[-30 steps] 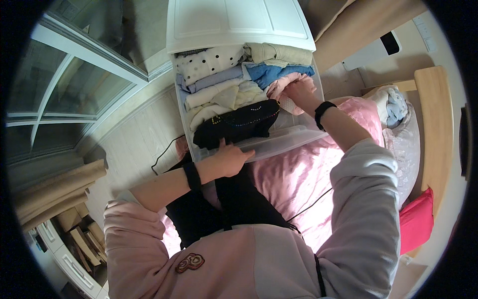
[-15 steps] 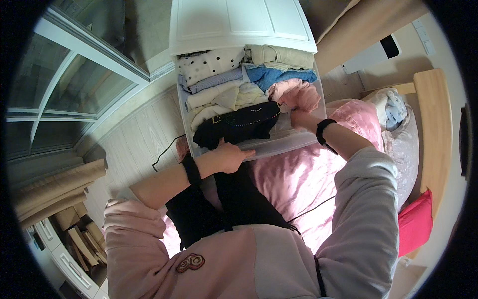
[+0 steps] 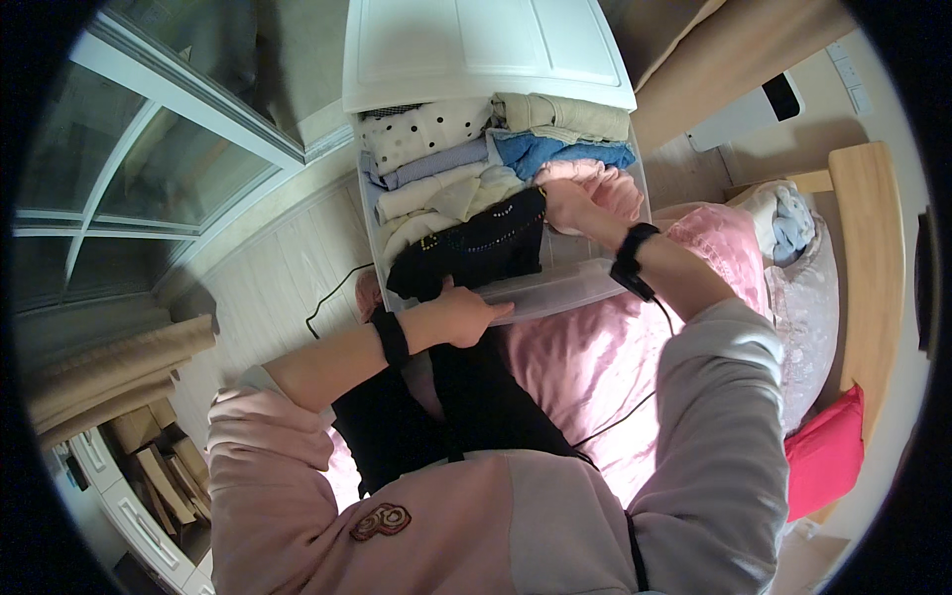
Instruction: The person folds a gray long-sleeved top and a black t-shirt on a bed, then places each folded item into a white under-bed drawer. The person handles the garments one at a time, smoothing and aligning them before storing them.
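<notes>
A black garment (image 3: 474,248) with a beaded line along its upper edge lies folded at the front of a clear plastic drawer (image 3: 555,294). My right hand (image 3: 568,205) is closed on its upper right corner, beside a pink garment (image 3: 615,188). My left hand (image 3: 458,315) rests at the drawer's front rim against the lower edge of the black cloth. Its thumb stretches out along the rim, away from the index finger; the other fingertips are hidden.
Behind are a polka-dot cloth (image 3: 426,132), blue denim (image 3: 555,149), beige folded cloth (image 3: 565,114) and pale yellow cloth (image 3: 476,193). The white cabinet top (image 3: 486,55) overhangs the drawer's back. A pink-covered bed (image 3: 585,367) lies right; a glass door (image 3: 149,178) stands left.
My right hand has moved left and away from me, from the drawer's front right onto the black garment's corner. That garment's right side has shifted slightly left. My left hand stays at the rim.
</notes>
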A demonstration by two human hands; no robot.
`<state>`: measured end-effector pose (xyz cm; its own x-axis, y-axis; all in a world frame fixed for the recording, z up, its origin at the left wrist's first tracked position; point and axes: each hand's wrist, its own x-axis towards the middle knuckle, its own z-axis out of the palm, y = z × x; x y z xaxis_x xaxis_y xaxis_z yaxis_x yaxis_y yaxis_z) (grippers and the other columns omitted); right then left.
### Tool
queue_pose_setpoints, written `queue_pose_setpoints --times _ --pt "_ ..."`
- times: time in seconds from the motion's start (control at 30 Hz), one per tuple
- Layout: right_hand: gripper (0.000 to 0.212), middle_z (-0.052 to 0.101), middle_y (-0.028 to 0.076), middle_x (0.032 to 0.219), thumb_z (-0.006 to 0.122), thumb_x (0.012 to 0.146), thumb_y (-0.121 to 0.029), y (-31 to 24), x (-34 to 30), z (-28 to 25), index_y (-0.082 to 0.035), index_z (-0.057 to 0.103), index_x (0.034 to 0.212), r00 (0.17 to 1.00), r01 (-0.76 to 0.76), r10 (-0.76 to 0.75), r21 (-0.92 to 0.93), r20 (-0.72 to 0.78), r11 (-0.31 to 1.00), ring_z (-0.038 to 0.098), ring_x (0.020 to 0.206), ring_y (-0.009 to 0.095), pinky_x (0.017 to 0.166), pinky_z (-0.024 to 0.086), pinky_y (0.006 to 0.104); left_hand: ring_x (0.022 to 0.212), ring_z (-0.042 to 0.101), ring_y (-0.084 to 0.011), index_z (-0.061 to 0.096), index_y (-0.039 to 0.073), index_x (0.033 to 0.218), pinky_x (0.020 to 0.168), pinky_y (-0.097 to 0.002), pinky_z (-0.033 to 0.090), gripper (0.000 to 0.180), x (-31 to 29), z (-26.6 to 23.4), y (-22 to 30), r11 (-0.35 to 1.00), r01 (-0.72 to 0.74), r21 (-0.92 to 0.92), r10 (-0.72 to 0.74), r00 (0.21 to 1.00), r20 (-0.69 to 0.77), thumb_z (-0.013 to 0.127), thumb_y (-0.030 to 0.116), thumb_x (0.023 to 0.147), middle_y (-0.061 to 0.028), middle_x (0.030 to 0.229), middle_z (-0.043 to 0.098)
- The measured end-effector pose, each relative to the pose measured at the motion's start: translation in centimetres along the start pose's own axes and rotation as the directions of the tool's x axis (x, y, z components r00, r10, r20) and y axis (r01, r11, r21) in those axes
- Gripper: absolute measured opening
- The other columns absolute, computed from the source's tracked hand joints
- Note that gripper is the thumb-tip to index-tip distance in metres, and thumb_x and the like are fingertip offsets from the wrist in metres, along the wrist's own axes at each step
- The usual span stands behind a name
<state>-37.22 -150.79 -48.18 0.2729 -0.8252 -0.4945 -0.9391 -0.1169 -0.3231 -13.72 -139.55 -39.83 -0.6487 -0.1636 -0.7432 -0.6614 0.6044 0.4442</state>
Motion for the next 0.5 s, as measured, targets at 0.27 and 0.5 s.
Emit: queue_pose_setpoints --times 0.27,0.5 --pt "0.021 0.066 0.012 0.096 0.068 0.073 -0.015 -5.7 -2.1 -6.8 -0.009 0.067 0.092 0.942 -0.288 0.327 -0.311 0.079 0.906 0.063 0.094 0.026 0.08 0.05 0.0337 0.112 0.054 -0.0355 0.022 0.029 0.147 0.103 -0.0667 0.02 0.075 -0.4 0.2 -0.6 0.995 0.026 -0.092 -0.024 0.999 0.02 0.047 0.009 0.079 -0.0179 0.123 0.055" --pt "0.071 0.048 0.013 0.124 0.069 0.074 -0.026 -5.9 -3.3 -8.6 -0.004 0.038 0.133 0.701 0.217 -0.457 -0.447 -0.547 0.868 0.049 0.111 0.029 0.093 0.046 0.0363 0.134 0.027 -0.0442 0.019 0.02 0.148 0.11 -0.0532 0.017 0.107 -1.2 0.2 -1.8 0.958 0.083 -0.273 -0.136 0.974 -0.181 0.038 0.087 0.067 -0.0264 0.148 0.021"
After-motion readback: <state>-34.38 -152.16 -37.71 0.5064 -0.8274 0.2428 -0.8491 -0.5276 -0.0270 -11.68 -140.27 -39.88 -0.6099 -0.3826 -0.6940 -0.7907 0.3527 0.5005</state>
